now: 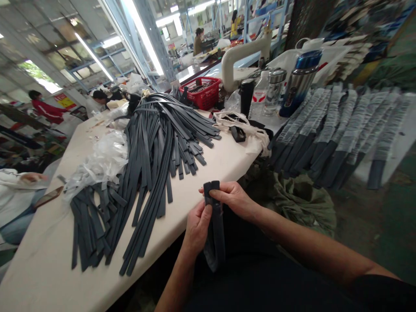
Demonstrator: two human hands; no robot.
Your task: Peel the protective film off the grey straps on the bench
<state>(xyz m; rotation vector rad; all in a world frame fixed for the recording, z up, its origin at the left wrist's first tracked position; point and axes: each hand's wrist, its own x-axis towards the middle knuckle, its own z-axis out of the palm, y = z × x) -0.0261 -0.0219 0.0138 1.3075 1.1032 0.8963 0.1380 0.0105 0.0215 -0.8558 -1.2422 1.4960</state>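
Observation:
Two dark grey strap ends [212,187] stand side by side between my hands, in front of the table edge. Below them the strap material hangs down in a loop over my lap. My left hand [197,225] is closed on the straps from the left, its thumb pressed on the front. From the right, my right hand [232,197] pinches the ends near the top, thumb in front and fingers behind. On the table lies a big fanned pile of loose dark grey straps [152,143].
Crumpled clear plastic [108,156] lies on the pale table [182,212]. A red basket [204,93], a blue flask [302,82] and bottles stand at the back. Plastic-wrapped strap bundles [341,134] rest at right, above a green sack [302,203]. A seated person's arm [19,180] is at left.

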